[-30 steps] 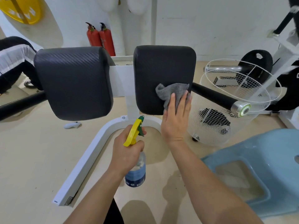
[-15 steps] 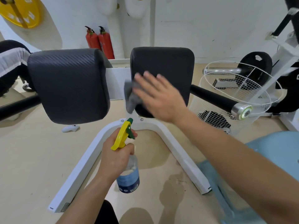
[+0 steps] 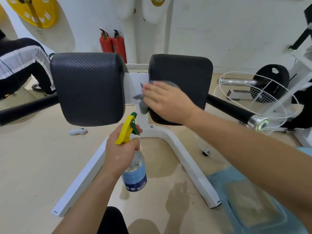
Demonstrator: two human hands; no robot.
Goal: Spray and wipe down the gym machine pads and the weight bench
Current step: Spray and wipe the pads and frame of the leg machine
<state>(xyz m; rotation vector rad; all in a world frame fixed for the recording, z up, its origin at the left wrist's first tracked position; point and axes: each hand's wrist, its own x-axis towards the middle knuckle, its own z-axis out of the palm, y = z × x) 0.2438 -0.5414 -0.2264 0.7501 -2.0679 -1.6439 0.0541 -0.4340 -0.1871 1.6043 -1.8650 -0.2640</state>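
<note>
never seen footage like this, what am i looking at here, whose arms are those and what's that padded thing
The picture comes from a camera worn on a person's head, looking forward and down, so the two arms reaching in from the bottom are that person's own. In front stands a white machine frame carrying two black pads side by side. The right hand lies flat on a grey cloth and presses it against the inner edge of the right pad. The left pad has no hand on it. The left hand grips a spray bottle with a yellow and green trigger, held low in front of the pads. On the floor lie a small white controller and a white wire cage. Two red fire extinguishers stand by the wall.
</note>
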